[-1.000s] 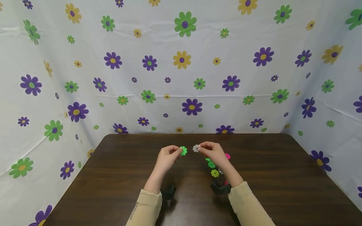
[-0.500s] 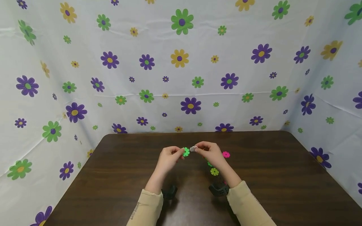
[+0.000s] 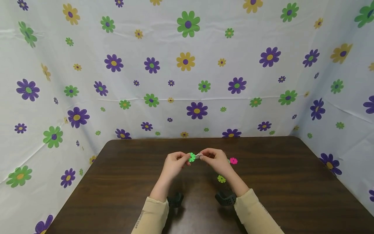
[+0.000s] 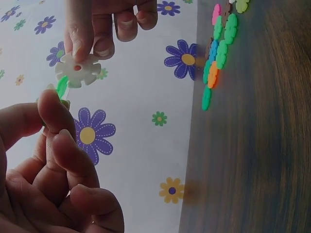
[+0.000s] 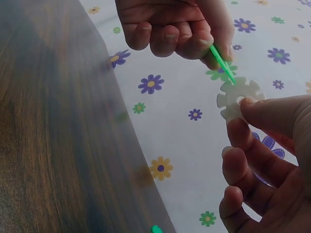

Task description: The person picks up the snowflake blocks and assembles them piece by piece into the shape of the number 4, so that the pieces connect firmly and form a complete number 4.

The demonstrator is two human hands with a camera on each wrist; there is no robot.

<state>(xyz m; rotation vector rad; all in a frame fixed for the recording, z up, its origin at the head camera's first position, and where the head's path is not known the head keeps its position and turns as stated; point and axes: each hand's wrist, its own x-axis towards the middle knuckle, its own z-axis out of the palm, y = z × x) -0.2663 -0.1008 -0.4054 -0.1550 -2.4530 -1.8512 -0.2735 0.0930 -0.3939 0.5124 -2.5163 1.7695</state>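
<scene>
Between thumb and fingertips my left hand (image 3: 173,163) pinches a green notched disc (image 3: 191,157). A white notched disc (image 5: 238,99) with a small centre hole is pinched by my right hand (image 3: 217,161). The two discs meet edge to edge at roughly right angles, the green rim at a notch of the white one in the right wrist view. In the left wrist view the white disc (image 4: 77,69) faces the camera, while fingers cover most of the green disc (image 4: 62,87). Both hands are held above the table.
Several loose discs lie on the brown table (image 3: 117,182), among them a pink disc (image 3: 233,161) and a yellow-green disc (image 3: 221,178) near my right forearm. The left wrist view shows more, including an orange disc (image 4: 213,74). A flowered curtain (image 3: 163,74) stands behind.
The discs were apart a second ago and now touch. My right hand has turned the white disc more edge-on and moved left; my left hand has shifted slightly right.
</scene>
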